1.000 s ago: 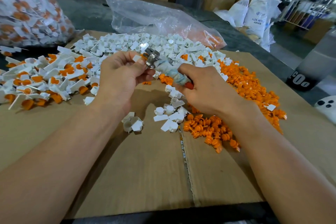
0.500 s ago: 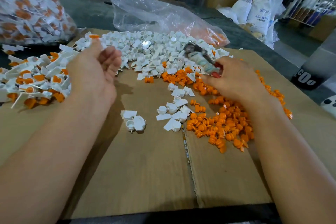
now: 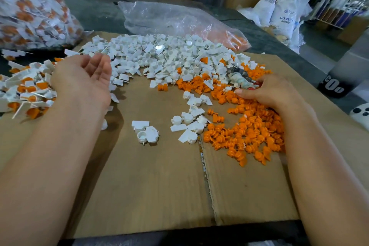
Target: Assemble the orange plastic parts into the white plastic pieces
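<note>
Left hand (image 3: 83, 80) palm-up, fingers loose, near brown cardboard sheet (image 3: 149, 185)'s left edge; right hand (image 3: 267, 92), fingers around tape-wrapped metal tool (image 3: 238, 78).

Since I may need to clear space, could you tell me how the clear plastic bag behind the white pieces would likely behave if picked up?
The clear plastic bag looks floppy: it lies crumpled and slumped. It is probably light, seeming mostly empty, with a few orange parts at one end. Those would likely slide to the lowest corner.
</note>
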